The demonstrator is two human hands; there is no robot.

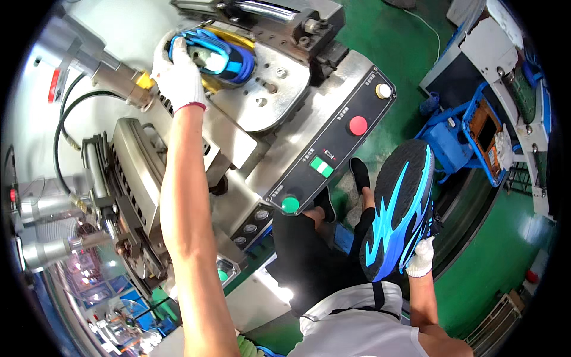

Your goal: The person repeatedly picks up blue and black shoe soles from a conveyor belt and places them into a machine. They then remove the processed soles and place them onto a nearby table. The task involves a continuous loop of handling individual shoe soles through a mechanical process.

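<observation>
A white knitted glove covers my left hand (180,76), which reaches into the machine at the upper left. Its fingers are closed around one end of a blue shoe (240,65) that sits between yellow pads (233,37) above a metal plate (267,98). Part of that shoe is hidden by the glove. At the right, my gloved right hand (422,258) grips a second shoe, a sneaker (397,205), by its side. The black sole with bright blue streaks faces up toward me. My right fingers are partly hidden behind the sneaker.
A sloping control panel (330,140) with red, green and white buttons runs along the machine's front. Hoses and metal cylinders (110,77) stand left. A blue stool-like frame (455,143) is at the right, beside a bench with rollers (505,77). The floor (380,35) is green.
</observation>
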